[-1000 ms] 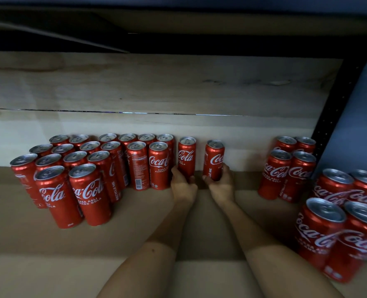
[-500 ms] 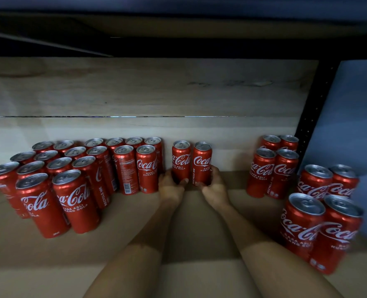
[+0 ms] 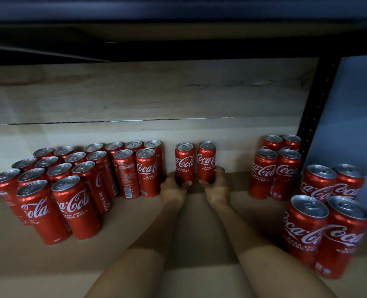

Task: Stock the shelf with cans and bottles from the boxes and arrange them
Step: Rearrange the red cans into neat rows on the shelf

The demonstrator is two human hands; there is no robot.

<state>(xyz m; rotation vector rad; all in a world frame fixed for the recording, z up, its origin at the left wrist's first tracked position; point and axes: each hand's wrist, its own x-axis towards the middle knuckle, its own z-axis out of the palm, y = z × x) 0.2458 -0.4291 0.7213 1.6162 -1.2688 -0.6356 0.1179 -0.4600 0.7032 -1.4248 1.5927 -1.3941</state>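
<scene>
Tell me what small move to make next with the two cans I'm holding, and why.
Probably slide both cans left against the big block. The left hand grips one Coca-Cola can and the right hand grips another, both upright at the back board, with a bare gap of shelf between them and the nearest can of the block.

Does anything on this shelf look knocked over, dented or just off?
Nothing is toppled, spilled or visibly dented. One oddity: in the left block, one can shows its barcode side while its neighbour shows the logo. The left hand and right hand each hold an upright can.
</scene>
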